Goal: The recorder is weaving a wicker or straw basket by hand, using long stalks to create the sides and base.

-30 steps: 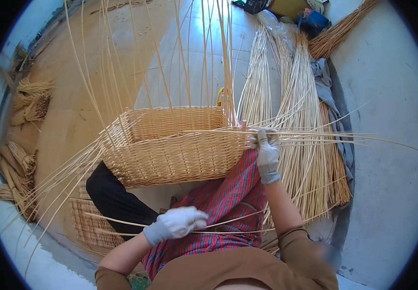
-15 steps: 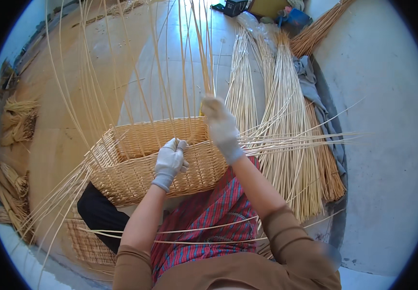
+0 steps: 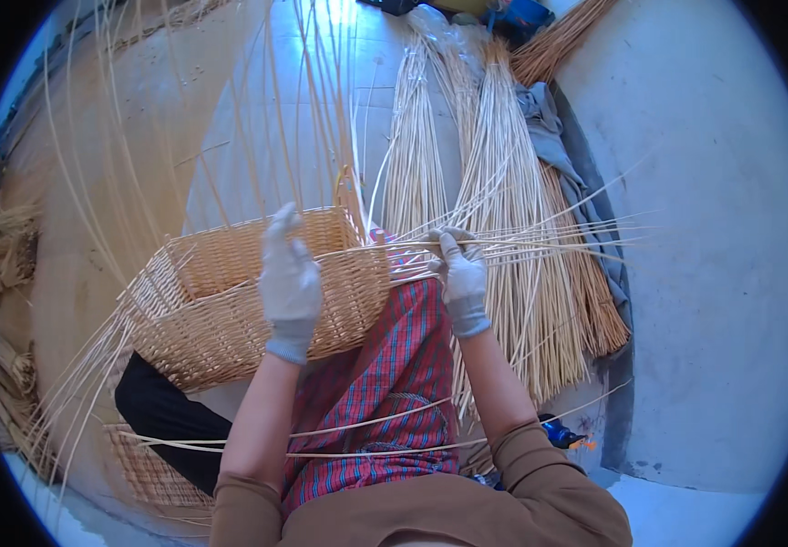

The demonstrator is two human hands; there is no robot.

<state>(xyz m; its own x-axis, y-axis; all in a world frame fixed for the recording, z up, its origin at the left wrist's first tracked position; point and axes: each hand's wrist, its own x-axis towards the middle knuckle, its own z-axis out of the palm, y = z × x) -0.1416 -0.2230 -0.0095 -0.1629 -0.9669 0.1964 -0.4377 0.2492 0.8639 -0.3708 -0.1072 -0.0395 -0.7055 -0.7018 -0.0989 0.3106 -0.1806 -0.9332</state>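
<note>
A rectangular woven wicker basket (image 3: 230, 333) rests across my lap, with tall upright stakes (image 3: 275, 100) rising from its far and front sides. My left hand (image 3: 290, 287), in a pale work glove, is over the basket's front rim with its fingers stretched upward; nothing shows in its grasp. To the right of the basket's corner, my gloved right hand (image 3: 465, 287) pinches a wicker rod (image 3: 421, 243) that runs sideways from the rim. Several loose rod ends (image 3: 585, 239) fan out beyond it to the right. More rod ends (image 3: 93, 365) spread from the basket's left end.
Large bundles of peeled rods (image 3: 512, 201) lie on the floor at the right, beside a grey cloth (image 3: 549, 132). Brown rods (image 3: 558, 41) lean at the far right near a blue container (image 3: 521, 16). A flat woven piece (image 3: 161, 469) sits at lower left. Long rods cross my checked apron (image 3: 403, 365).
My left hand has let go at the front rim and lifted, fingers extended. My right hand has come down from the basket's corner and gripped a sideways rod. The whole view has shifted slightly.
</note>
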